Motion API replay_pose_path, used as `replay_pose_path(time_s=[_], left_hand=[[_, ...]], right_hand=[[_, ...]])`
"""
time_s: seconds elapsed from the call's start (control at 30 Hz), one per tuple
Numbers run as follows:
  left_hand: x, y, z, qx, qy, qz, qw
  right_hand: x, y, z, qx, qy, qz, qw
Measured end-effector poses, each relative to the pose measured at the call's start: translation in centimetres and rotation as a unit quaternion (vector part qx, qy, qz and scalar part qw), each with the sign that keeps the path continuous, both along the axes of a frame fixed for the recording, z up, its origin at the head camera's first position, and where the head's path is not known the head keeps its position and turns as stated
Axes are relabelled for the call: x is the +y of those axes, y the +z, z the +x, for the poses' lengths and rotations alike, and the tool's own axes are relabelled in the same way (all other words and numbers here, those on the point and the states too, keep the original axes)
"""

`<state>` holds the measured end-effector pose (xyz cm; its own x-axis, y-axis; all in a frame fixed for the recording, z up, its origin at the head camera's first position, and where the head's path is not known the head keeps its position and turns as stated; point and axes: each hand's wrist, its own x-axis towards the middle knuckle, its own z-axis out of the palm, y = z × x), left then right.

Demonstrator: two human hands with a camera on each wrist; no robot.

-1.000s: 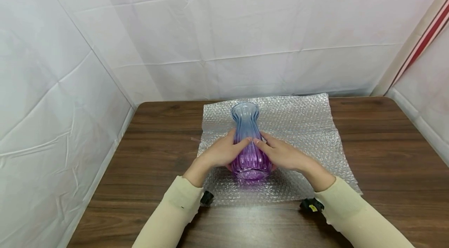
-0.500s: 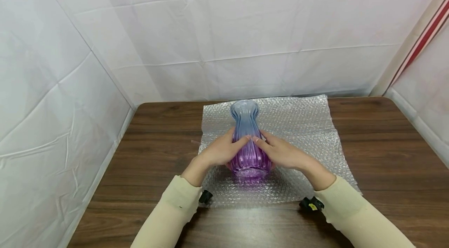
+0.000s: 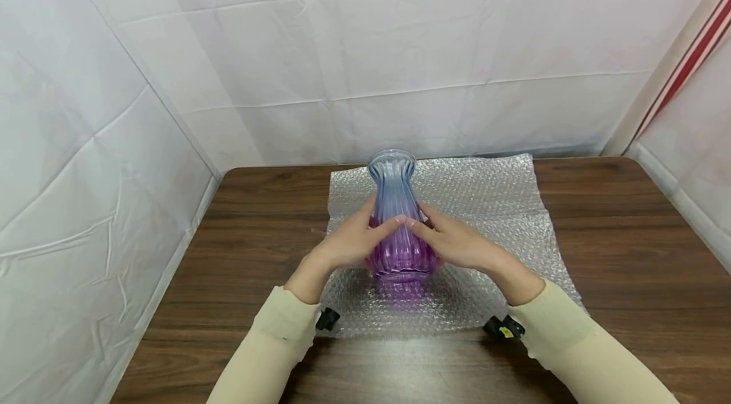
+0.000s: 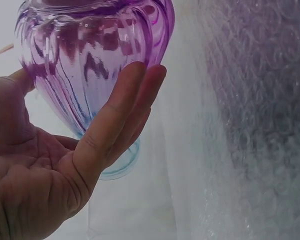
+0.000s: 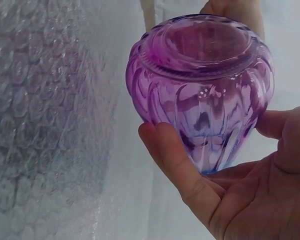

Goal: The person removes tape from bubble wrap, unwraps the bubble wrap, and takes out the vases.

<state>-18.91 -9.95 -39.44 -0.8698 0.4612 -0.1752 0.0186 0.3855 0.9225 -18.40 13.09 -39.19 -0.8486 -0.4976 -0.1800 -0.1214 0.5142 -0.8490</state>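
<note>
A ribbed glass vase (image 3: 396,201), blue at its flared mouth and purple toward its base, is held between both hands above a sheet of bubble wrap (image 3: 485,201). My left hand (image 3: 351,239) grips its left side, thumb across the front and fingers behind, as the left wrist view shows. From the right, my right hand (image 3: 459,242) grips it the same way, the two thumb tips meeting at the front. The vase's round base (image 5: 207,45) faces the right wrist camera. It leans slightly, mouth toward the back wall.
The bubble wrap lies flat on a dark wood table (image 3: 257,252) and reaches the back edge. White cloth walls (image 3: 354,42) stand behind and at the sides. Black wrist-worn devices (image 3: 504,328) sit below both cuffs.
Both hands have raised the vase a little and shifted it slightly left. Its base now shows less in the head view, and it stands more upright. The bubble wrap has stayed in place.
</note>
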Motion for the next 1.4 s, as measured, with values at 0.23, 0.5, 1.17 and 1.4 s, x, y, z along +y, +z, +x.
replay_pose_path(time_s=[0.23,0.5,1.17,1.4], left_hand=[[-0.5,0.4,0.2,0.034,0.013,-0.017,0.9992],[-1.1,0.8,0.3,0.047,0.025,-0.005,0.9986],[-3.0,1.2,0.8,0.095,0.075,-0.012,0.9925],[-3.5,1.2,0.9,0.115,0.073,-0.009,0.9906]], right_hand=[[-0.4,0.4,0.0,0.023,0.001,0.005,1.0],[-1.1,1.1,0.1,0.031,-0.008,0.012,0.999],[-3.1,1.7,0.1,0.059,-0.014,-0.025,0.998],[-3.7,1.8,0.0,0.047,-0.016,-0.044,0.998]])
